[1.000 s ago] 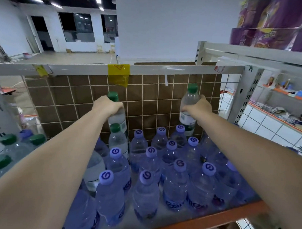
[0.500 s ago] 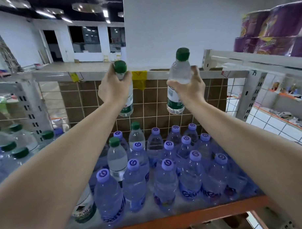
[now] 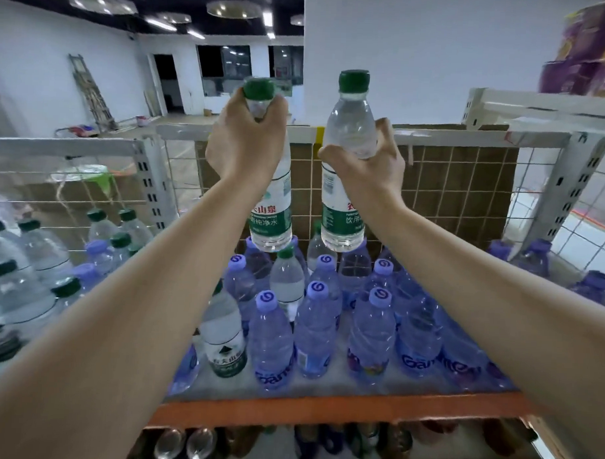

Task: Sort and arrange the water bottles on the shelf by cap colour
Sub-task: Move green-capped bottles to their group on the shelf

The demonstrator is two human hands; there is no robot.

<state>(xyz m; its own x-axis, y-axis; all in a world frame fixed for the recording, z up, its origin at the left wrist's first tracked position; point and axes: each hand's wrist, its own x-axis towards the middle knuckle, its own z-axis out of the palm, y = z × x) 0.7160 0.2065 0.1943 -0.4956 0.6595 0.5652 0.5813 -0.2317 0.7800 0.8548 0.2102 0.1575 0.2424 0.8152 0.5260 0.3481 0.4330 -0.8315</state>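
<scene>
Left hand [image 3: 244, 141] clamped on one green-cap bottle [image 3: 272, 207], right hand [image 3: 363, 169] on another [image 3: 345, 182]. Risk: swinging toward 9 o'clock, clipping purple-cap bottles [image 3: 317, 319], toppling them.

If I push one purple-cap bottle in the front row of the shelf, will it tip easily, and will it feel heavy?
The purple-cap bottle is tall and narrow, so a push near the cap would probably tip it. It looks full, so it is likely fairly heavy for its size. Neighbours stand close behind and beside it, so it might lean on them; toward the orange shelf edge nothing would stop it.
</scene>
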